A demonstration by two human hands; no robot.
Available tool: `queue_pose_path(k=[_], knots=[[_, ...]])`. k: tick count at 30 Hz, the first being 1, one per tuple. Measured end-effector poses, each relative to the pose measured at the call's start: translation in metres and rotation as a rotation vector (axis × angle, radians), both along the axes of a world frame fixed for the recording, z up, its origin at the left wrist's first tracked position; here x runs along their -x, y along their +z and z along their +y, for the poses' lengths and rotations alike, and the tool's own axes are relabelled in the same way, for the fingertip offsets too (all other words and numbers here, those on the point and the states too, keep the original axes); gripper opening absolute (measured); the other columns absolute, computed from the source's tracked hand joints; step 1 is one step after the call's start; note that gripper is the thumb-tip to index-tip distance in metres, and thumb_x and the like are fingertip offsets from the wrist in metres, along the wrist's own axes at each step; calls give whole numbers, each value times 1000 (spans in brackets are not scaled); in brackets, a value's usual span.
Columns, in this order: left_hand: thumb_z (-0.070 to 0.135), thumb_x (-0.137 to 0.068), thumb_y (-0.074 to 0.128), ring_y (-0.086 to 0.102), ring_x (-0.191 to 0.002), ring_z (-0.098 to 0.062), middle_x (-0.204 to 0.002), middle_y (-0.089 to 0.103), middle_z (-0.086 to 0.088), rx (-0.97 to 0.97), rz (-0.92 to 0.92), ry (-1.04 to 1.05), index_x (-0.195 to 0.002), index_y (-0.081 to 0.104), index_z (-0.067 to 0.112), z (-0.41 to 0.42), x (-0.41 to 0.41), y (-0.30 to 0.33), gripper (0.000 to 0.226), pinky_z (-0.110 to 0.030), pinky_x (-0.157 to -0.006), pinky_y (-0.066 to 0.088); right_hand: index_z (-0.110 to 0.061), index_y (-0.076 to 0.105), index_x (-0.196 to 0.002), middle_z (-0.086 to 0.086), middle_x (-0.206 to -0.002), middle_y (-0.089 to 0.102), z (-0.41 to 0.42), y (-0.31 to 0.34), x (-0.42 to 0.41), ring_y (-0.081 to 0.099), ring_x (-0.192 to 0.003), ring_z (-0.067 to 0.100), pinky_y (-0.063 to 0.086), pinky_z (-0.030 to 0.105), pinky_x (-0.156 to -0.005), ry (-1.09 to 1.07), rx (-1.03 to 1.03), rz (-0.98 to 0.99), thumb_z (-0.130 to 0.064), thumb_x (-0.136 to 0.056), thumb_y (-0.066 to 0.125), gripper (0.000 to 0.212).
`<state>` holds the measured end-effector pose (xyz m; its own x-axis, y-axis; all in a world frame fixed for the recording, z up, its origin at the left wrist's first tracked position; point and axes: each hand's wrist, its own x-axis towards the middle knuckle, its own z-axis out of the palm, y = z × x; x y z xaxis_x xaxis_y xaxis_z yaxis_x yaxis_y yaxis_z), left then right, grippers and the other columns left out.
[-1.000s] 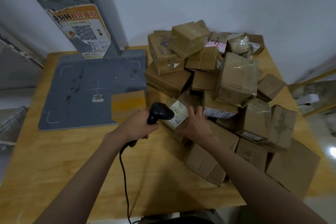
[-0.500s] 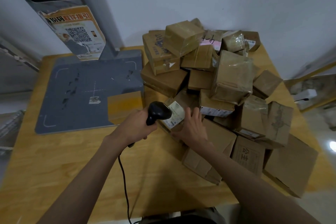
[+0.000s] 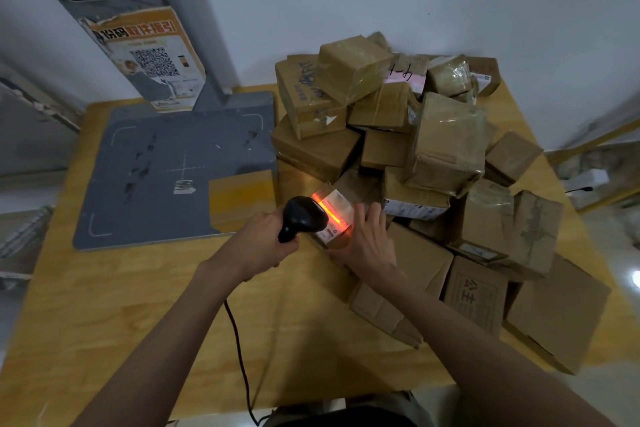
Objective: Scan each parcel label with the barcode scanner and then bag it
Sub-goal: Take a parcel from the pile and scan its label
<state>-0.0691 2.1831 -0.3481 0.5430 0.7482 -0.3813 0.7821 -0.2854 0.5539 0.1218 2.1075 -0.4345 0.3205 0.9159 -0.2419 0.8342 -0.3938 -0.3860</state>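
Got the black barcode scanner [image 3: 302, 217] wrapped tight in my left hand [image 3: 258, 246], red-orange beam landing right across the white label [image 3: 334, 215] of a small cardboard parcel [image 3: 341, 218]. My right hand [image 3: 367, 246] lies flat against that parcel's right side, fingers loose, steadying it at the front of the box pile [image 3: 408, 156] on the wooden table [image 3: 104, 305].

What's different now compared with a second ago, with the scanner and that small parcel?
The scanner has switched on: a red line now glows across the label of the small parcel. The left hand still grips the scanner, the right hand still steadies the parcel, and the pile of boxes is unmoved.
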Motion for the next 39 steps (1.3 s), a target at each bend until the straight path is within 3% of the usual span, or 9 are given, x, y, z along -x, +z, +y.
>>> queue_pose_path(k=[8, 19, 35, 39], knots=[[20, -92, 63, 66, -57, -12, -80, 67, 2, -49, -15, -32, -124, 51, 23, -3, 3, 3, 35, -34, -54, 57, -19, 27, -144, 5, -135, 27, 0, -1, 0, 34, -124, 21, 54, 37, -86, -7, -4, 0, -57, -64, 86, 106], [19, -91, 64, 62, -65, -9, -80, 62, 7, -92, -4, -59, -119, 55, 18, -8, 14, 7, 29, -29, -60, 53, -20, 26, -144, 5, -135, 27, -2, -3, -1, 34, -125, 22, 55, 39, -86, -13, -6, 8, -58, -64, 85, 107], [20, -91, 63, 64, -61, -11, -80, 65, 1, -127, 8, -58, -119, 54, 20, -17, 23, 17, 29, -41, -64, 56, -19, 27, -140, 5, -131, 25, -4, 1, 5, 33, -121, 22, 57, 37, -80, -14, -19, 1, -57, -64, 86, 104], [20, -91, 63, 65, -55, -10, -81, 66, 0, -130, -10, -61, -122, 52, 22, -22, 34, 28, 33, -42, -59, 57, -20, 28, -139, 4, -131, 24, -9, 15, 15, 33, -120, 21, 52, 32, -76, -3, -65, 16, -56, -65, 83, 99]])
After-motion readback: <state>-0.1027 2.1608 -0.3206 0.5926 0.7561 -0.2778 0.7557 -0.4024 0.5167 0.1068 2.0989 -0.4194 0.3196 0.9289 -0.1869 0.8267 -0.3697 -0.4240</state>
